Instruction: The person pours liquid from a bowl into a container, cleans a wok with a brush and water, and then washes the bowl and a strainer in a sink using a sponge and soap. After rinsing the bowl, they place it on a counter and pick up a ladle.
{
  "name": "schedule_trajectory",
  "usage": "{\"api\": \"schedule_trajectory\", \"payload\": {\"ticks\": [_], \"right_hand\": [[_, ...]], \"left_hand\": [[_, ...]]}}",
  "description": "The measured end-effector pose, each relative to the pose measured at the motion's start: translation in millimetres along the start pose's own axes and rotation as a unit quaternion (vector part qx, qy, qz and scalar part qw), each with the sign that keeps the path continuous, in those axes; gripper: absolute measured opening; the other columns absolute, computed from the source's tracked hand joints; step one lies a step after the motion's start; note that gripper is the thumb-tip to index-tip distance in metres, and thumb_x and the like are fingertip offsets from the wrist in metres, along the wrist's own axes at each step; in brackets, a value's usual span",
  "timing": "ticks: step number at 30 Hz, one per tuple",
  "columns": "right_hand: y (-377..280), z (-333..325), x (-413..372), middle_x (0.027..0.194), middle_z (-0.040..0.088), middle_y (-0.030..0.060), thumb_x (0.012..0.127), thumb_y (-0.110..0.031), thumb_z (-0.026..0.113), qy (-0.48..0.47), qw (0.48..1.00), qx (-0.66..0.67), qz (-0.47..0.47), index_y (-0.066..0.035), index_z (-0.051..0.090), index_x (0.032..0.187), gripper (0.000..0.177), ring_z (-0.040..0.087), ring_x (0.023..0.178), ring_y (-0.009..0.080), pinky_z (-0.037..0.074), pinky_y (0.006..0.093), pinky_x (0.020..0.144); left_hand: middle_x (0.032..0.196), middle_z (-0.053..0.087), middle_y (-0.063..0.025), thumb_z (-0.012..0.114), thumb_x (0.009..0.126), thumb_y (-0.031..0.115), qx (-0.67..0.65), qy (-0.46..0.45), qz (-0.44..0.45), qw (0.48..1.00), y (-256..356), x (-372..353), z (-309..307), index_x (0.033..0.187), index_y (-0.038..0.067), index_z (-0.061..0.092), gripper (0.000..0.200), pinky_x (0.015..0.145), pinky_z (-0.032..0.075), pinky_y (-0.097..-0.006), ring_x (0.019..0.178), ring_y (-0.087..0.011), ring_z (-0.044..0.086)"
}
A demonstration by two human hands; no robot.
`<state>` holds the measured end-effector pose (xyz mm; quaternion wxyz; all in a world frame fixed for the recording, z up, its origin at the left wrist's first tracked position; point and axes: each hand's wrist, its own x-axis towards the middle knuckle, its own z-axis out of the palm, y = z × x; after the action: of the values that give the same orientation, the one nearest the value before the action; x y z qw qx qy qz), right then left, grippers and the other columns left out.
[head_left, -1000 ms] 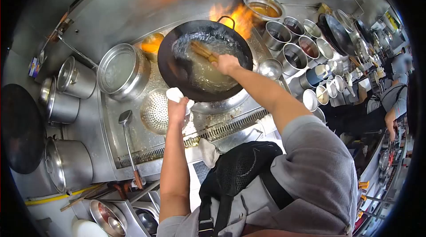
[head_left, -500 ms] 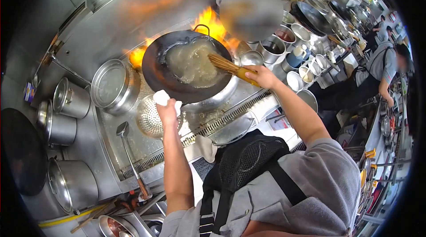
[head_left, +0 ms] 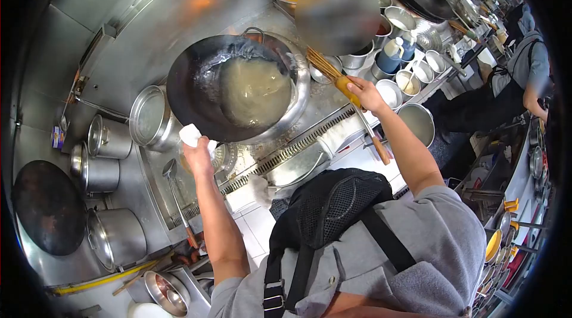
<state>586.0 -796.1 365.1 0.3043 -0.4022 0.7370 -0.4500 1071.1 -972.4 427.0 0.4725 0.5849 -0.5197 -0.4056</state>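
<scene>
A large dark wok point(head_left: 193, 88) sits tilted over the burner, with cloudy water point(head_left: 256, 88) pooled toward its right side. At the wok's near-left edge, my left hand point(head_left: 199, 157) is closed around a folded white cloth point(head_left: 190, 135); its grip on the rim is partly hidden. My right hand point(head_left: 369, 97) grips the yellow handle of a bamboo wok brush point(head_left: 326, 66). The bristles point up and left, outside the wok and apart from the water. A perforated skimmer point(head_left: 221, 159) lies below the wok, mostly covered by my left hand and forearm.
Lidded steel pots point(head_left: 113, 136) and a wide pan of water point(head_left: 149, 115) stand left. A wok spatula point(head_left: 171, 169) lies at the stove's front left. Sauce containers point(head_left: 411, 82) crowd the right. A wooden-handled tool point(head_left: 381, 151) crosses the front edge. Another person point(head_left: 506, 88) stands far right.
The brush has left the wok and moved right with my right hand. The wok has shifted and tilted, its water now lying further right. The flames around it are gone.
</scene>
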Motion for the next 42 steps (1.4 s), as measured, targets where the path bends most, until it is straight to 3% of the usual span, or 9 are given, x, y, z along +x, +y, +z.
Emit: {"api": "schedule_trajectory", "payload": {"ticks": [3, 8, 13, 22, 27, 32, 37, 42], "right_hand": [[-15.8, -18.6, -3.7, 0.083, 0.068, 0.0107, 0.093, -0.039, 0.06, -0.033, 0.998, 0.019, 0.059, -0.011, 0.056, 0.137, 0.052, 0.06, 0.054, 0.0166, 0.048, 0.0308, 0.04], [-9.1, -25.2, 15.8, 0.081, 0.067, 0.0094, 0.093, -0.04, 0.06, -0.035, 0.997, 0.018, 0.063, -0.012, 0.056, 0.136, 0.051, 0.057, 0.052, 0.015, 0.045, 0.0293, 0.038], [-19.9, -13.3, 39.1, 0.076, 0.064, 0.0082, 0.095, -0.039, 0.059, -0.077, 0.992, 0.058, 0.084, -0.013, 0.056, 0.137, 0.05, 0.052, 0.047, 0.0123, 0.039, 0.0299, 0.036], [-50.5, 11.3, 69.1, 0.078, 0.065, 0.0107, 0.093, -0.043, 0.06, -0.105, 0.993, -0.034, 0.052, -0.013, 0.056, 0.136, 0.053, 0.055, 0.048, 0.0153, 0.043, 0.0319, 0.038], [-46.8, 26.9, 79.8, 0.079, 0.065, 0.01, 0.093, -0.043, 0.059, -0.106, 0.992, -0.012, 0.072, -0.014, 0.056, 0.136, 0.052, 0.055, 0.048, 0.0156, 0.044, 0.0318, 0.038], [-32.8, 49.5, 82.3, 0.079, 0.064, 0.0092, 0.095, -0.042, 0.058, -0.15, 0.983, 0.041, 0.101, -0.014, 0.054, 0.138, 0.051, 0.053, 0.047, 0.0154, 0.041, 0.0314, 0.037], [-27.1, 62.2, 66.0, 0.075, 0.061, 0.0073, 0.096, -0.04, 0.056, -0.12, 0.977, 0.092, 0.148, -0.012, 0.052, 0.136, 0.049, 0.05, 0.046, 0.0159, 0.04, 0.0334, 0.038], [-13.9, 73.0, 57.2, 0.075, 0.059, 0.007, 0.096, -0.04, 0.057, -0.125, 0.968, 0.144, 0.162, -0.011, 0.053, 0.133, 0.047, 0.049, 0.045, 0.0158, 0.041, 0.0337, 0.039]], "left_hand": [[0.103, 0.065, -0.0089, 0.063, 0.077, 0.005, 0.009, 0.013, 0.029, 0.999, 23.0, -18.3, 12.1, 0.118, -0.002, 0.056, 0.043, 0.081, 0.05, -0.0341, 0.089, -0.0195, 0.061], [0.103, 0.065, -0.0121, 0.066, 0.075, 0.008, 0.056, 0.047, 0.063, 0.995, 27.4, -26.1, 18.8, 0.117, -0.004, 0.056, 0.044, 0.082, 0.05, -0.0361, 0.091, -0.0214, 0.062], [0.103, 0.066, -0.019, 0.065, 0.077, 0.011, 0.122, 0.095, 0.138, 0.978, 46.9, -42.3, 35.0, 0.118, -0.005, 0.054, 0.045, 0.086, 0.048, -0.0412, 0.095, -0.0312, 0.064], [0.103, 0.065, -0.0251, 0.067, 0.076, 0.017, 0.211, 0.145, 0.131, 0.958, 70.8, -60.4, 49.9, 0.112, -0.006, 0.055, 0.044, 0.086, 0.047, -0.046, 0.096, -0.0393, 0.063], [0.099, 0.064, -0.0248, 0.069, 0.077, 0.018, 0.23, 0.168, 0.163, 0.945, 75.2, -86.2, 58.6, 0.109, -0.005, 0.054, 0.043, 0.085, 0.047, -0.047, 0.093, -0.0409, 0.062], [0.1, 0.063, -0.0234, 0.07, 0.078, 0.019, 0.25, 0.152, 0.207, 0.934, 66.8, -102.3, 62.3, 0.109, -0.003, 0.054, 0.041, 0.084, 0.047, -0.0462, 0.093, -0.0404, 0.062], [0.096, 0.063, -0.0212, 0.07, 0.077, 0.017, 0.249, 0.113, 0.247, 0.93, 70.4, -113.0, 64.9, 0.107, -0.002, 0.054, 0.039, 0.082, 0.048, -0.0449, 0.09, -0.0394, 0.062], [0.096, 0.06, -0.023, 0.072, 0.078, 0.017, 0.262, 0.084, 0.275, 0.921, 52.9, -118.3, 59.3, 0.118, 0.0, 0.051, 0.049, 0.079, 0.048, -0.0477, 0.089, -0.044, 0.061]]}}
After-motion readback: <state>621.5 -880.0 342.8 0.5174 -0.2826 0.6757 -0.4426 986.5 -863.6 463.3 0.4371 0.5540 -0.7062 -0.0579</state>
